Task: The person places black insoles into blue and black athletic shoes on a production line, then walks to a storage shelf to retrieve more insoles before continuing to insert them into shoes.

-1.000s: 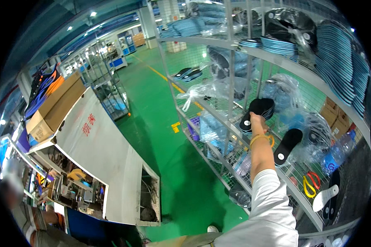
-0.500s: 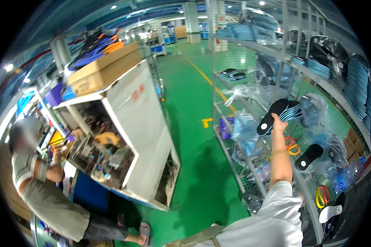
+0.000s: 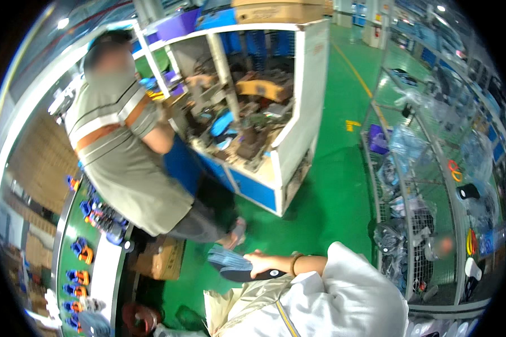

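Holds a stack of insoles (image 3: 229, 265) in the right hand (image 3: 258, 264), thumb and fingers closed around it, low in front of the body and over the green floor (image 3: 343, 208); shows layered blue edges toward the far end of the stack, and a black face with a small white dot close to the wrist; wears a yellowish-brown bracelet (image 3: 296, 264) there, below a loose white sleeve (image 3: 360, 281); cannot tell how the left hand is, being outside the view.

Has ahead a white-framed machine cabinet (image 3: 309, 95) with blue lower panels, open onto a clutter of parts, and topped with a cardboard box (image 3: 278, 13) and a purple bin (image 3: 180, 23); has to the left a co-worker (image 3: 123, 163) in a grey striped shirt, bent toward the cabinet, with both hands hard to make out; has farther left a long green-topped desk (image 3: 68, 233), bearing a row of blue-and-orange pieces (image 3: 77, 276).

Has on the right, well apart from the stack, a metal wire rack (image 3: 407, 182) loaded with clear plastic bags (image 3: 478, 154); includes there a black insole (image 3: 468, 191), a white insole (image 3: 473, 269), yellow handles (image 3: 471, 242) just above the white one, and a purple container (image 3: 378, 139) toward the far end.
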